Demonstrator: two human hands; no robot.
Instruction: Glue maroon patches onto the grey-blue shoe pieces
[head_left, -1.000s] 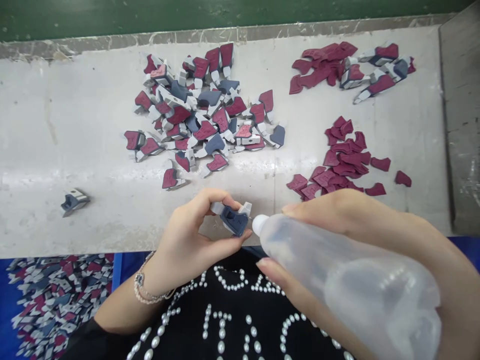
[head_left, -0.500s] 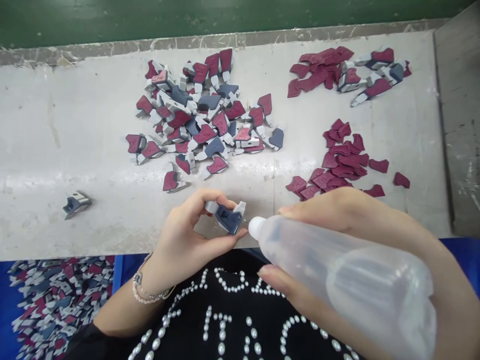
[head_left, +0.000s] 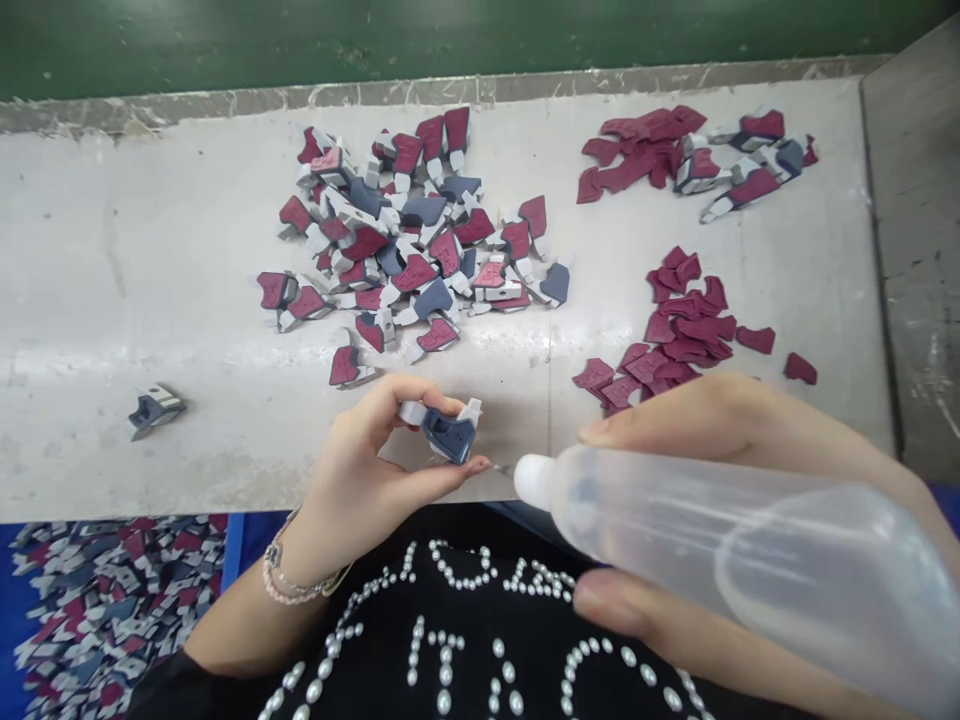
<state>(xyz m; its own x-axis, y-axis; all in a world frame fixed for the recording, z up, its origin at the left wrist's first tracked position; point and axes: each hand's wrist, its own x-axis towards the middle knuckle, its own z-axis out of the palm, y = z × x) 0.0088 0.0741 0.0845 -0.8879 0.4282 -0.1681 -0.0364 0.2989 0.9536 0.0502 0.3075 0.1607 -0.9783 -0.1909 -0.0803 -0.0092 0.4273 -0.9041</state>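
At the near edge of the table [head_left: 90, 300], what's going on?

A left hand [head_left: 375, 450] has its fingers [head_left: 401, 402] clamped on a blue-and-grey part [head_left: 446, 435], held just over that edge. No maroon shows on the side facing up.

And the other hand?

The right hand [head_left: 712, 420] has its fingers wrapped around a squeeze bottle [head_left: 720, 550]. The bottle's white tip [head_left: 534, 480] points toward the part, near it but not touching.

How much looks finished?

Toward the table's far side lies a heap [head_left: 405, 230] of parts, most with maroon pads on. A few show blue, but I can't tell whether those are bare or just flipped. Toward the right end, loose pads [head_left: 682, 330] sit in a pile, and a second cluster [head_left: 622, 150] lies farther back, so plenty remain unfitted.

What about the surroundings?

The table's top is chalky grey and scuffed, with a lone part [head_left: 156, 410] at its left end. Below the near edge, a blue bin [head_left: 234, 550] holds a deep layer of parts [head_left: 112, 610]. A green wall [head_left: 300, 40] runs behind the far edge, and a grey panel [head_left: 915, 250] stands at the right end.
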